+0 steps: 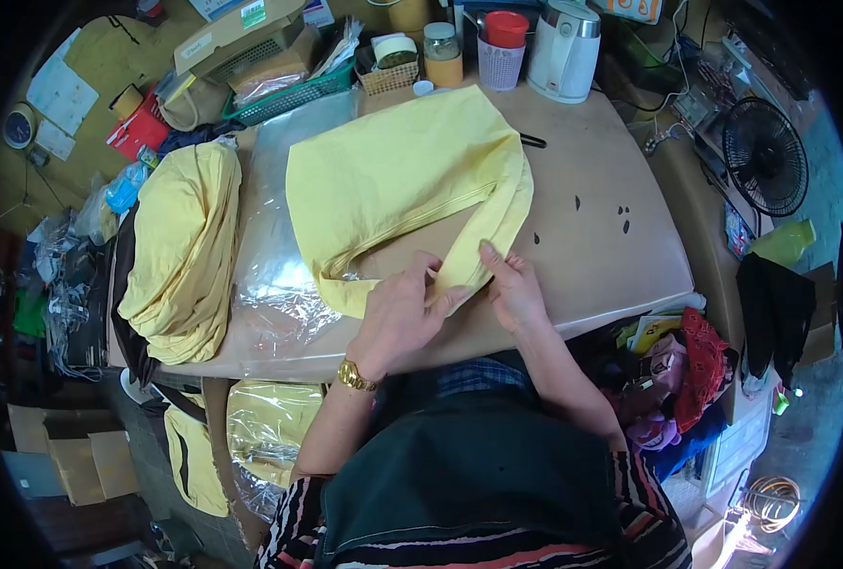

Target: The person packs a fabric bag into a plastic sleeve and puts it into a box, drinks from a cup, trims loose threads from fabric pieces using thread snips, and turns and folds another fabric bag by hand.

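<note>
- With my right hand, I am pinching the narrow band of a yellow fabric piece between thumb and fingers.
- My left hand, above a gold wristwatch, is touching the band, fingers bent; I cannot tell whether they are gripping.
- The piece is lying looped on the tabletop, partly over clear plastic.

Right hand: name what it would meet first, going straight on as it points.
The right hand would likely meet the yellow cloth's narrow band first; its fingertips seem to pinch it, though depth is unclear.
</note>
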A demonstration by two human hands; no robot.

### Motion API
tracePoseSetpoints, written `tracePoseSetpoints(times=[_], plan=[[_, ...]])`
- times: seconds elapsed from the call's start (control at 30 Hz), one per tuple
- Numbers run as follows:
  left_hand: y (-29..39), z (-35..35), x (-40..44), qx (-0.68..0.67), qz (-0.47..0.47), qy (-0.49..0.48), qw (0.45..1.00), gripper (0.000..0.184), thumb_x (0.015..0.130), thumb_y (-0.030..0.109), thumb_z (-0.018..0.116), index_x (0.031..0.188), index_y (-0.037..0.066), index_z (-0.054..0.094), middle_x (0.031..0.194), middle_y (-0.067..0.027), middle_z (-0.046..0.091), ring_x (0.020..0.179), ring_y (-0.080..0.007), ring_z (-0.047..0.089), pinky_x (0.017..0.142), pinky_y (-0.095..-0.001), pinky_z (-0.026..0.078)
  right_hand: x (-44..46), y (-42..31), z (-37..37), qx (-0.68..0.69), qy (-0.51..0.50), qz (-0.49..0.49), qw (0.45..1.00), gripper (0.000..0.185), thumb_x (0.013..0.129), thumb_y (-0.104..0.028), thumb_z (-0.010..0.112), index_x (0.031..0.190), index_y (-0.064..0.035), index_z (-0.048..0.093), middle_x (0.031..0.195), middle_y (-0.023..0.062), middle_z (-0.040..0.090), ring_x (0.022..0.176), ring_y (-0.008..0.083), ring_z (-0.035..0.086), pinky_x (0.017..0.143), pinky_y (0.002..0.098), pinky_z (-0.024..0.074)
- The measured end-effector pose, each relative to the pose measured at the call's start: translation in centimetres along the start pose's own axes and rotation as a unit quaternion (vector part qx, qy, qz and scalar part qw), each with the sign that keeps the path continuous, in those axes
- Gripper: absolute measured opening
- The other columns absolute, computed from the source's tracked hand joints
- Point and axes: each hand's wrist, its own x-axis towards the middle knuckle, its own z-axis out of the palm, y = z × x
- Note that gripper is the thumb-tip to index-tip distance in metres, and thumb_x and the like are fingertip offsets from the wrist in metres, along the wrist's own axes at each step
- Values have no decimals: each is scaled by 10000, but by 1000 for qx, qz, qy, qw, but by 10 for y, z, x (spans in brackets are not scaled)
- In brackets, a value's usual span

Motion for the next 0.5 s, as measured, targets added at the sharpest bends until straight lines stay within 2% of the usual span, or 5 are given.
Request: tracePoseSetpoints(times=[0.03,0.17,0.37,0.43,0.5], plan=[[0,0,-2,26,8,-23,999,282,935,234,584,765,9,559,632,-194,585,633,-380,606,563,-462,452,3,0,6,94,-2,-45,995,283,893,-221,716,1061,-2,655,937,64,698,824,113,638,718,232,481],[-1,1,-5,25,6,-19,999,242,929,239,610,808,29,605,585,-187,536,566,-388,548,529,-438,428,5,-10,8,66,30,-115,991,284,894,-215,714,1062,6,654,968,70,694,839,107,640,701,242,495],[-9,-1,9,-14,114,83,990,152,899,163,655,827,30,642,587,-133,549,500,-287,519,496,-373,402,-19,-18,9,86,-91,-3,992,233,889,-170,712,1033,7,664,938,85,704,798,128,665,718,265,532],[-9,3,13,-44,96,85,991,132,893,147,662,834,29,650,601,-122,554,502,-265,511,499,-362,397,-26,-10,11,-8,-196,36,980,231,879,-166,721,1032,-2,666,893,75,708,735,126,668,677,261,540],[-8,6,12,-76,77,86,990,112,886,131,669,842,29,657,616,-111,560,504,-244,503,502,-351,392,-30,-1,12,1,-181,42,983,241,883,-185,720,1031,-3,666,881,71,708,706,113,661,650,254,536]])
